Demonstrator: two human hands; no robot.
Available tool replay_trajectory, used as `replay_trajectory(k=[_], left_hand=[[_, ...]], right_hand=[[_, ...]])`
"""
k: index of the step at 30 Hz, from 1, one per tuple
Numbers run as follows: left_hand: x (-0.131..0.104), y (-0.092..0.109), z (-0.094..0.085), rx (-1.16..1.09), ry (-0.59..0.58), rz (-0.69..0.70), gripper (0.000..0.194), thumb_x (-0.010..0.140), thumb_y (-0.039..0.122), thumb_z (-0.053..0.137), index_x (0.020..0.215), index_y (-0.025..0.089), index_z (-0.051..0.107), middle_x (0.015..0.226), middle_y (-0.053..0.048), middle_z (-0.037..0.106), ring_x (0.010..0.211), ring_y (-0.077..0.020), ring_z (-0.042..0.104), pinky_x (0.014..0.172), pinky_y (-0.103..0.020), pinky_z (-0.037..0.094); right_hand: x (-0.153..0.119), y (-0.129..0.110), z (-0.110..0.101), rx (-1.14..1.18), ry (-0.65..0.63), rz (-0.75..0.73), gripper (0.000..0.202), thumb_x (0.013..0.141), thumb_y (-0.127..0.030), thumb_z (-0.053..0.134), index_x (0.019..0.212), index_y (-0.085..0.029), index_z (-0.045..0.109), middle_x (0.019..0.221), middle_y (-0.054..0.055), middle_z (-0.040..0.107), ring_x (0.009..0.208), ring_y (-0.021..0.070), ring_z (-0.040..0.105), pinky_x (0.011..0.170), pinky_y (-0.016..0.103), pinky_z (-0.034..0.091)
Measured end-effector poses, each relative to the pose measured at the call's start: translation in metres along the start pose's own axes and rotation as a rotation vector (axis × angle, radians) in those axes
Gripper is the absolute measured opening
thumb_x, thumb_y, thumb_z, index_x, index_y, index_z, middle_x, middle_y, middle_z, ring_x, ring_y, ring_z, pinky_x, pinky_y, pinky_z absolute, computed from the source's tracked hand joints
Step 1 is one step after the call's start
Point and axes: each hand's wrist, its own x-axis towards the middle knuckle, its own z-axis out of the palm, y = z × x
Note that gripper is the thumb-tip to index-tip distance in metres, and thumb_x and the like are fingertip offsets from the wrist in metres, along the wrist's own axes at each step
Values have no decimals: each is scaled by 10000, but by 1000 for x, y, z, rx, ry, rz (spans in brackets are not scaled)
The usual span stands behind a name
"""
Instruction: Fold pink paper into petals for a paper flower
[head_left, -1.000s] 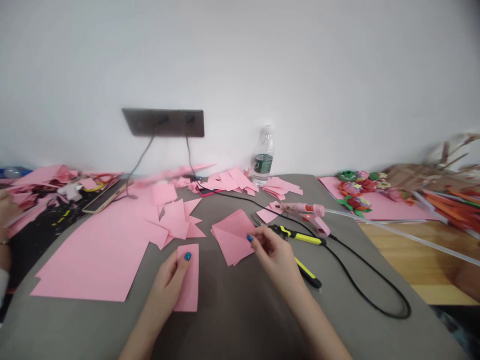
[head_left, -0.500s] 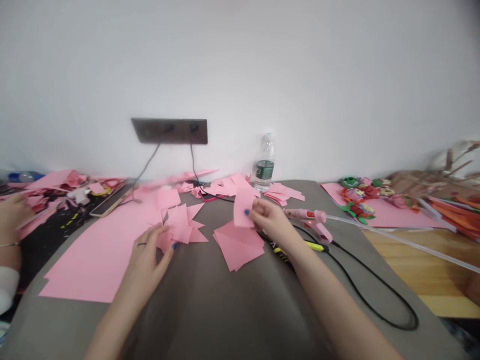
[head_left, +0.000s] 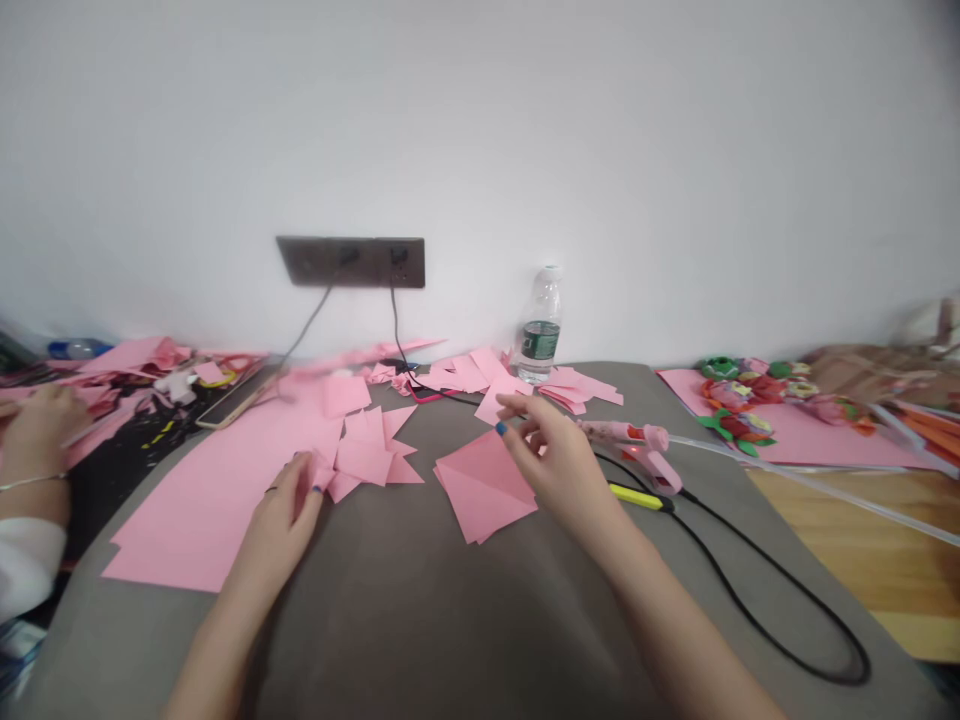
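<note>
My left hand (head_left: 289, 505) pinches a small pink paper piece (head_left: 321, 470) over the edge of the large pink sheets (head_left: 195, 510). Beside it, on the right, lies a loose heap of cut pink pieces (head_left: 367, 450). My right hand (head_left: 551, 450) hovers with its fingers apart and nothing in them, at the right edge of a stack of pink squares (head_left: 484, 490). Just beyond its fingertips a pink piece (head_left: 502, 395) rests near more scraps.
A water bottle (head_left: 540, 330) stands by the wall. To the right are a pink glue gun (head_left: 630, 435), a yellow cutter (head_left: 637, 497), a black cable and paper flowers (head_left: 739, 395). A phone (head_left: 232, 400) and another person's hand (head_left: 45, 430) are at left.
My right hand has let go of the pink piece and its fingers have spread. My left hand has drawn back left from the heap with a small piece. The view has shifted slightly left.
</note>
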Motion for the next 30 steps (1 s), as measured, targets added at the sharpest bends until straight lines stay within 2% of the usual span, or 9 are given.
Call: replay_trajectory(k=[5,11,15,19,21,23,25,27,30], left_hand=[[-6,-1,-1,-10,81,-6,423,857,391,448,1058,160,739,1292,-168,712,1228,-359,650,1049,-483,521],[-17,18,-24,-85,305,-88,371,991,377,434,1217,214,678,1326,-109,703,1219,-311,662,1017,-457,535],[-16,42,-35,-347,436,-160,331,996,401,484,1158,195,686,1288,-120,717,1234,-303,648,1046,-471,515],[-22,75,-39,-668,636,-161,184,912,350,666,1000,188,670,1168,-77,743,1118,-254,701,943,-364,563],[-30,87,-37,-801,548,-222,208,843,365,738,945,202,659,923,-9,749,728,-152,720,618,-211,559],[-38,95,-31,-817,338,-284,256,797,386,775,931,205,654,713,41,684,430,-73,528,375,-153,375],[-45,101,-24,-817,154,-289,284,778,394,793,928,203,645,719,35,681,401,-59,464,354,-152,343],[-51,108,-16,-894,57,-275,317,785,410,788,981,211,638,814,6,704,498,-92,556,433,-170,449],[-55,122,-9,-1030,-29,-312,476,848,462,724,1254,263,575,754,28,675,579,-143,626,502,-204,523]], right_hand=[[-43,-19,9,204,-148,-112,285,904,-193,475,1144,-202,629,961,59,700,676,152,590,596,267,473],[-72,-12,18,379,-244,59,286,907,-245,501,1155,-212,639,954,70,690,696,166,591,611,286,493],[-81,-5,24,494,-222,152,285,909,-308,539,1161,-214,634,967,76,678,717,174,587,652,309,513],[-84,-9,26,592,-235,214,342,909,-431,596,1177,-221,628,1061,105,685,809,203,624,730,341,533],[-83,-14,26,653,-235,230,432,899,-517,616,1222,-230,618,1184,130,675,960,242,644,836,377,530],[-79,-17,26,735,-235,264,530,893,-616,588,1256,-231,610,1245,147,664,1028,263,644,867,393,522],[-75,-17,26,800,-252,328,613,856,-683,598,1262,-224,608,1200,148,680,961,255,654,795,374,528],[-71,-15,27,821,-282,384,630,772,-672,706,1196,-212,628,1047,111,700,844,225,644,712,331,507],[-69,-9,29,806,-361,400,476,699,-599,805,881,-190,644,745,9,613,681,164,558,630,270,423]])
